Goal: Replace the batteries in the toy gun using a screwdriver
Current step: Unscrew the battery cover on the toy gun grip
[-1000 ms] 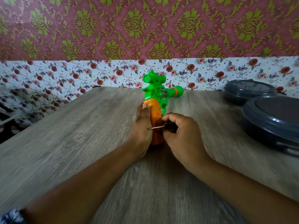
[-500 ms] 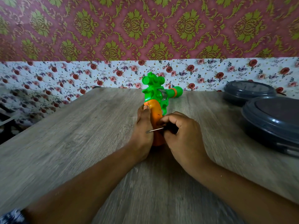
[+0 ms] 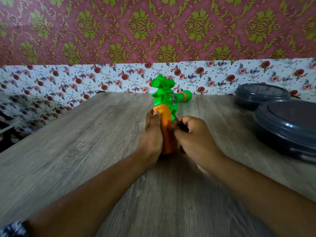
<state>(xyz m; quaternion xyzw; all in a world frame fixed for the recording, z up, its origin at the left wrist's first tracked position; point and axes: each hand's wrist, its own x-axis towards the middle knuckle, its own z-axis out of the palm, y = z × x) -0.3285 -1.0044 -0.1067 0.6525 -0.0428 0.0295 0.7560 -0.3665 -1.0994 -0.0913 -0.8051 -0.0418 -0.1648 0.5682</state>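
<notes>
A green toy gun [image 3: 165, 97] with an orange grip [image 3: 166, 127] lies in the middle of the wooden table [image 3: 85, 142], its barrel pointing right. My left hand [image 3: 152, 135] holds the orange grip from the left, thumb up on its top. My right hand [image 3: 193, 141] is curled round the black handle of a small screwdriver [image 3: 183, 127], set against the right side of the grip. The screwdriver's metal shaft is hidden between my hand and the grip.
Two dark grey round lidded containers stand at the right: a near one [image 3: 289, 127] and a far one [image 3: 261, 96]. A flowered wall [image 3: 85, 79] runs behind the table's far edge. The table's left edge slants off towards a dark gap.
The screwdriver's shaft, earlier seen lying across the grip towards my left hand, no longer shows; my right hand has turned and now holds the tool against the grip's right side.
</notes>
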